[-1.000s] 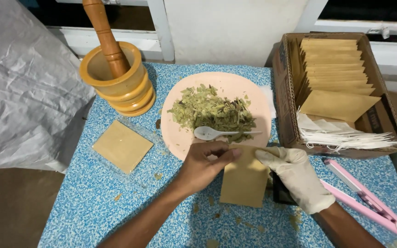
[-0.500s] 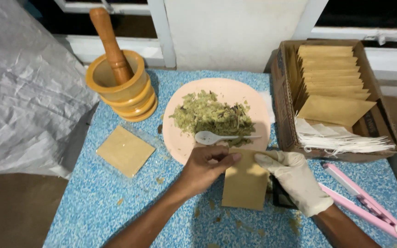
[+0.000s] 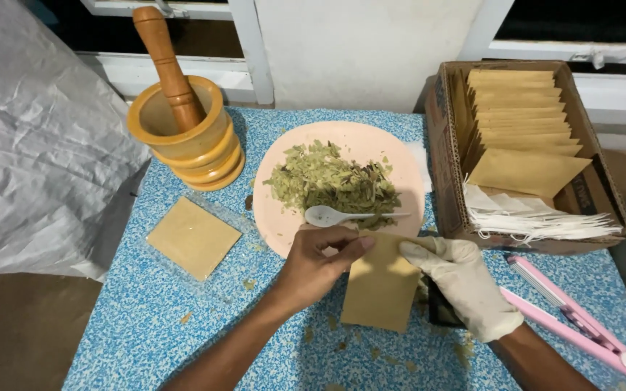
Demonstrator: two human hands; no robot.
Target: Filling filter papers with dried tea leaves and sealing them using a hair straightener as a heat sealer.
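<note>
While the left hand [image 3: 320, 264], bare, pinches the upper edge of a flat brown paper pouch [image 3: 380, 286] between thumb and fingers, the right hand [image 3: 461, 286], in a pale glove, holds the same top edge from the other side, so both grips are closed on the pouch and seem to be parting its mouth (whether it is actually open yet I cannot tell from here). That pouch lies on the blue speckled bench [image 3: 146, 326], just below the rim of a pink plate [image 3: 371, 141] that carries a heap of crushed dried green leaves [image 3: 331, 177], with a white plastic spoon [image 3: 342, 215] resting across the near side of the heap. A dark object sits under the gloved hand, mostly hidden. As for progress, I judge the work to be in its early part: one brown pouch [image 3: 193, 237] lies apart on the left inside a clear sleeve, the leaf pile looks largely intact, and the cardboard box [image 3: 447, 145] on the right holds a full row of empty pouches plus a bundle of white stringed tags [image 3: 537, 217]. A pink flat sealing iron [image 3: 581, 326] lies at the right edge, untouched, and a wooden mortar with its pestle [image 3: 182, 123] stands at the back left, beside a grey plastic sheet [image 3: 30, 130].
</note>
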